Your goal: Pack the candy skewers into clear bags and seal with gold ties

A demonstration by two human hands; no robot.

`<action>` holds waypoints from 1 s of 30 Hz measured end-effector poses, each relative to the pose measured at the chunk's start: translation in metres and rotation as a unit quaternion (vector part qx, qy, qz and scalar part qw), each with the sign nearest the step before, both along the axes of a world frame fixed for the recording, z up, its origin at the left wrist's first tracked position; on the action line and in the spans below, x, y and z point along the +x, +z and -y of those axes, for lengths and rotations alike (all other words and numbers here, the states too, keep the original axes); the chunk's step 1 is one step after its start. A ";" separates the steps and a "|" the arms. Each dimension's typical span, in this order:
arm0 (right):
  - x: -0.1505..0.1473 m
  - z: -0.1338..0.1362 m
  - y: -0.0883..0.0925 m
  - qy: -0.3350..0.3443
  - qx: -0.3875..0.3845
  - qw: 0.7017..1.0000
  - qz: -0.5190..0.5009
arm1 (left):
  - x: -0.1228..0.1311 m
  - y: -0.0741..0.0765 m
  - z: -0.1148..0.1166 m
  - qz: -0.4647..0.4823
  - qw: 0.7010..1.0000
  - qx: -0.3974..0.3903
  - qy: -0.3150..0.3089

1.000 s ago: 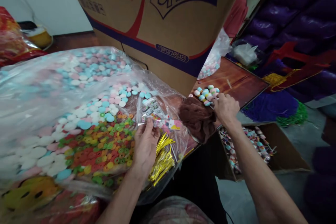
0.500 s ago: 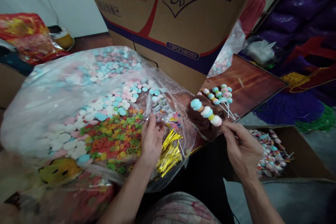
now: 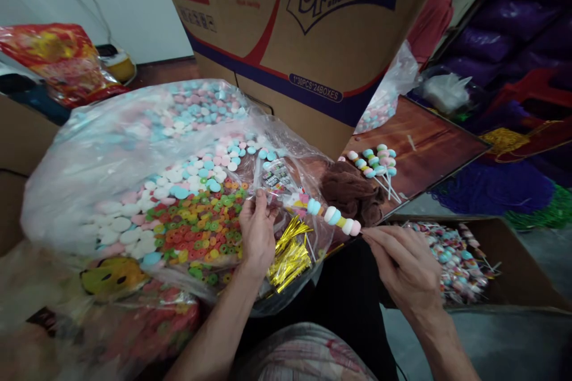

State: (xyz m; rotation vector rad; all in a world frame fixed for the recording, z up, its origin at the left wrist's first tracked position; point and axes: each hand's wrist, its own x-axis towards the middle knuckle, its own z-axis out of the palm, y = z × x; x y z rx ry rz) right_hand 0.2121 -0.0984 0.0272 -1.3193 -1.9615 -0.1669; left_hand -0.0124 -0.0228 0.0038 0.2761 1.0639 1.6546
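Observation:
My right hand [image 3: 404, 256] pinches the end of a candy skewer [image 3: 333, 216], which points left with white, blue, pink and yellow pieces on it. My left hand [image 3: 259, 232] has its thumb and fingers closed on the edge of a small clear wrapper [image 3: 279, 197]; the skewer's far tip is close to this wrapper. Gold twist ties [image 3: 290, 256] lie just right of my left hand. Ring gummies [image 3: 201, 226] and pastel candies [image 3: 129, 229] spread in a large clear bag [image 3: 80, 143] to the left.
Finished candy sticks [image 3: 379, 164] lie on the brown table [image 3: 424, 143] beside a brown cloth [image 3: 348, 187]. A big carton [image 3: 286, 30] stands behind. At the right, an open box [image 3: 518, 268] holds wrapped sticks [image 3: 460, 256]. A person's red sleeve [image 3: 431, 21] shows behind the carton.
My right hand has moved slightly left and down, bringing the skewer lower and closer to the wrapper. My left hand keeps its hold. The view has shifted slightly.

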 end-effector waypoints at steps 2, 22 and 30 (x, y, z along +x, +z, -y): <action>0.002 -0.001 0.003 0.013 -0.021 1.000 -0.002 | 0.000 0.000 0.000 -0.035 0.999 0.013 -0.003; -0.025 -0.004 -0.001 0.047 -0.135 0.983 -0.116 | 0.014 -0.003 0.007 -0.063 0.998 0.023 -0.009; -0.027 -0.008 -0.004 0.066 -0.165 0.972 -0.155 | 0.015 -0.006 0.009 -0.026 0.998 0.018 -0.049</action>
